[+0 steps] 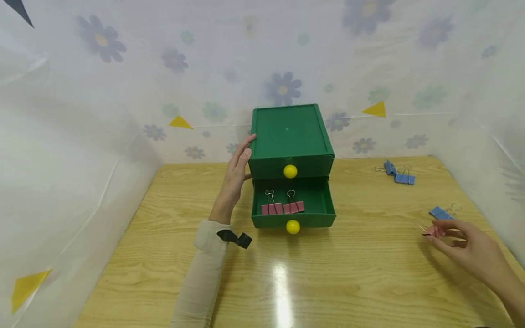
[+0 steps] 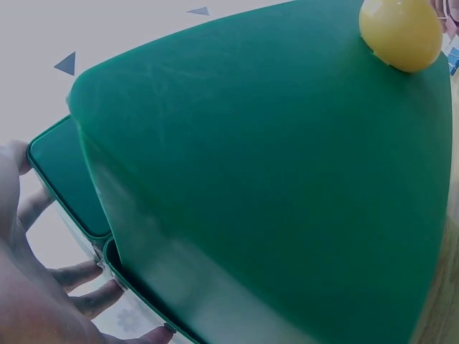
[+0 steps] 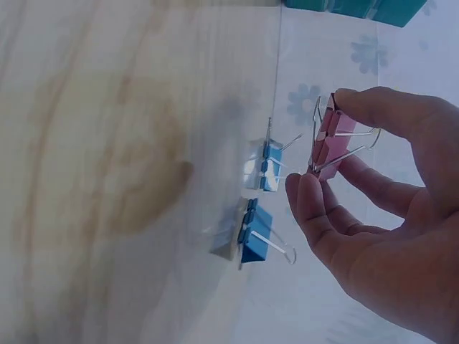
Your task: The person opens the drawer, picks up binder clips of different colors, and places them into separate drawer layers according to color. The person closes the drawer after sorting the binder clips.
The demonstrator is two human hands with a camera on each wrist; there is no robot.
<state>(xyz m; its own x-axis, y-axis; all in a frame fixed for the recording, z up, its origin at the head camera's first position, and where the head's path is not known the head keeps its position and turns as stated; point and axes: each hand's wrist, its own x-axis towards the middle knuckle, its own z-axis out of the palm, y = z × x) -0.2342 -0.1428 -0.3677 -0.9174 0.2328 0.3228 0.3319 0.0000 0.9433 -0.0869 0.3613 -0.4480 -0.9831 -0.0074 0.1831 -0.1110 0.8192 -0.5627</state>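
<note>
Tabletop (image 1: 369, 269) separates drawer (image 1: 270, 222) from right hand (image 1: 471, 246) (pinching clip (image 1: 434, 231)).

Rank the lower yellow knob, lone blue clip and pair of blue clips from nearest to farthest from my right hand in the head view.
1. Lone blue clip: just beyond the right hand.
2. Pair of blue clips: farther back, right side.
3. Lower yellow knob: well left, on the open drawer.

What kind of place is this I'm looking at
Probably a screened-off tabletop workspace, perhaps indoors: pale sheeting, flower-printed at the back, stands on three sides of a wood-grain table that holds a green drawer unit.
</note>
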